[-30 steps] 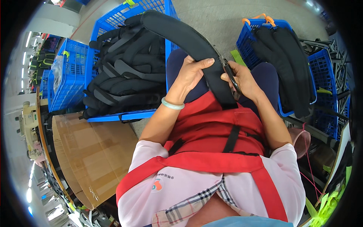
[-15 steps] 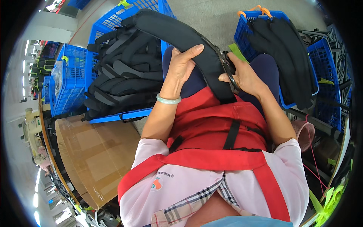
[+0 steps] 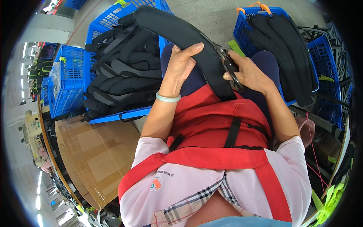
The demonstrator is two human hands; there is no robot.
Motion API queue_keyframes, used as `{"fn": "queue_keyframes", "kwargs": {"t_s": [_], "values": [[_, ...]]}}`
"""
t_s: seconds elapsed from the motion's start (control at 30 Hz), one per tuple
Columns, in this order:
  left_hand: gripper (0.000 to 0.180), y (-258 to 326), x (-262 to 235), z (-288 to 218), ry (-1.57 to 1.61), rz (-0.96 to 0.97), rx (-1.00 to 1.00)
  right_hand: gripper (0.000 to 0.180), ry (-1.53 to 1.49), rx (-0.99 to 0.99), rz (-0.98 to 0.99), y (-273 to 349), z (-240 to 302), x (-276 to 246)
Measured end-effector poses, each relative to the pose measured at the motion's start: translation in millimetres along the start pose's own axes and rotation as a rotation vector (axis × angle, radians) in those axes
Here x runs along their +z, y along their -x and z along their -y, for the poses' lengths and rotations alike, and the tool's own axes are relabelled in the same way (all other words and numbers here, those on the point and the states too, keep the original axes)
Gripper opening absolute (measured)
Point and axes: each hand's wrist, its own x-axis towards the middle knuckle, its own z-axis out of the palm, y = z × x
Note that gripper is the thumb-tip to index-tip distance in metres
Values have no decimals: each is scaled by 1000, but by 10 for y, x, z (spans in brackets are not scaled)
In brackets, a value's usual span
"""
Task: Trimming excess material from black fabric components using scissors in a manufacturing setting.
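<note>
A long, curved black padded strap (image 3: pixel 172 30) stretches from above the left basket down to my lap. My left hand (image 3: pixel 182 64) grips it near the middle, thumb on top and fingers beneath. My right hand (image 3: pixel 249 73) is closed around the dark handles of a pair of scissors (image 3: pixel 233 77). The scissor blades lie along the strap's right edge, pointing away from me. Whether they are cutting into anything is too small to tell. The strap's near end rests against my red apron (image 3: pixel 211 125).
On the left, a blue basket (image 3: pixel 130 114) is heaped with black and grey padded straps (image 3: pixel 128 83). Another blue basket (image 3: pixel 240 36) at the right holds long black pads (image 3: pixel 281 56). A cardboard box (image 3: pixel 98 155) stands at my left side, and yellow-green strips (image 3: pixel 329 206) hang at the lower right.
My right hand and the scissors have shifted slightly to the right along the strap's edge. The left hand keeps its hold, and the strap's far end has risen a little in the picture.
</note>
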Motion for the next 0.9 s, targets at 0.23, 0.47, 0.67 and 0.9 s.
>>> {"fn": "queue_keyframes", "kwargs": {"t_s": [0.23,0.47,0.67,0.9], "values": [[19,-14,3,22,36,-14,1,61,-182,53,40,-16,-73,15],[18,3,2,4,45,-8,1,61,-63,17,-21,16,-55,64],[17,19,-15,35,57,-26,-11,56,-204,74,6,32,-106,94],[17,5,14,97,0,31,-29,47,-291,163,41,-16,-48,73]]}}
